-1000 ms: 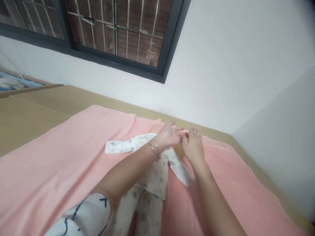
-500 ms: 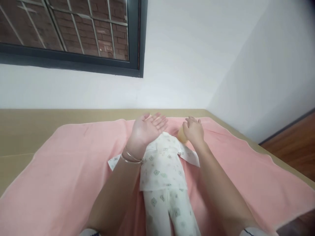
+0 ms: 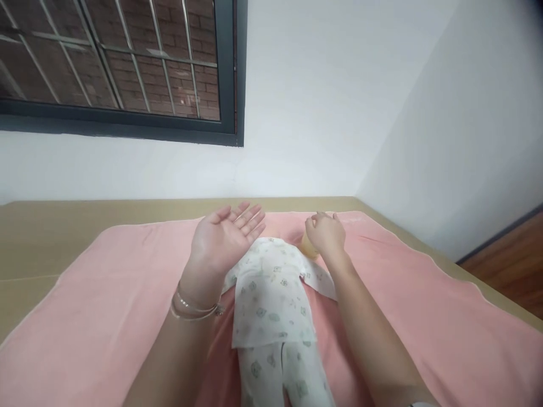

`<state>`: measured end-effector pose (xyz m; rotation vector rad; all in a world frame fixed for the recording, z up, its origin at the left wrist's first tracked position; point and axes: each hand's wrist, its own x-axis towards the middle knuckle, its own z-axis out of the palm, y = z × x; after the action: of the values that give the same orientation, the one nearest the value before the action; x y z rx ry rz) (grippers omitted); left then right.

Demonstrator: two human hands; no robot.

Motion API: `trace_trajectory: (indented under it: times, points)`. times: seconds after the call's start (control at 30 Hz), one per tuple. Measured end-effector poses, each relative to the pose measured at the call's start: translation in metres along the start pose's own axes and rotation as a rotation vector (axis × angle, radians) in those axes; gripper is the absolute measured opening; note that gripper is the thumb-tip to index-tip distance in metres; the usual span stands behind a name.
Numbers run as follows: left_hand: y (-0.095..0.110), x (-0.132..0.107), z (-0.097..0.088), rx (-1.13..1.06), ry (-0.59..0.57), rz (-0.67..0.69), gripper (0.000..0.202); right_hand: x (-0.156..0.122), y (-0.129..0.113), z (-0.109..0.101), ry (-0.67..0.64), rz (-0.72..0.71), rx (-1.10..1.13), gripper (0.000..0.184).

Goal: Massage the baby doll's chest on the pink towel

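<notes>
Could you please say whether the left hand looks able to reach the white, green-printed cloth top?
Probably yes: the left hand, open and palm up, appears close to the top, with nothing visible between them.

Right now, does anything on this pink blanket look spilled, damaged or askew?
Nothing stands out. The patterned top and matching trousers lie fairly straight on the pink blanket; the yellowish object is partly hidden by your right hand, so I can't judge it fully.

Single head-worn view, facing forward and down from behind left hand (image 3: 220, 240) and right hand (image 3: 327, 233), fairly close; white wall (image 3: 305, 113) ahead, barred window (image 3: 139, 62) cut off upper left.
</notes>
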<state>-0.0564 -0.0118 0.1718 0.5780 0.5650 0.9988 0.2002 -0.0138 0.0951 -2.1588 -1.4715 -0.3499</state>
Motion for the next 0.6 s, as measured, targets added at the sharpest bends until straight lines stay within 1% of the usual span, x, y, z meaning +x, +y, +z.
trace_trajectory:
  times: [0.1, 0.2, 0.3, 0.43, 0.53, 0.6]
  points:
    - [-0.008, 0.005, 0.009, 0.022, 0.061, 0.03, 0.051, 0.003, -0.001, 0.0, -0.031, -0.041, -0.026, 0.04]
    - [-0.024, 0.01, 0.019, -0.017, 0.106, 0.039, 0.051, 0.005, 0.004, -0.003, -0.088, -0.09, -0.03, 0.038]
    - [-0.046, 0.014, 0.026, -0.029, 0.153, -0.04, 0.05, 0.006, 0.015, -0.009, -0.157, -0.1, 0.005, 0.041]
    - [-0.069, 0.013, 0.027, 0.007, 0.158, -0.21, 0.05, 0.007, 0.028, -0.019, -0.223, -0.073, 0.084, 0.051]
    - [-0.08, 0.011, 0.027, 0.044, 0.148, -0.247, 0.052, 0.0, 0.023, -0.031, -0.218, -0.075, 0.148, 0.056]
    - [-0.086, 0.008, 0.028, 0.072, 0.125, -0.268, 0.055, -0.009, 0.012, -0.039, -0.193, -0.123, 0.238, 0.06]
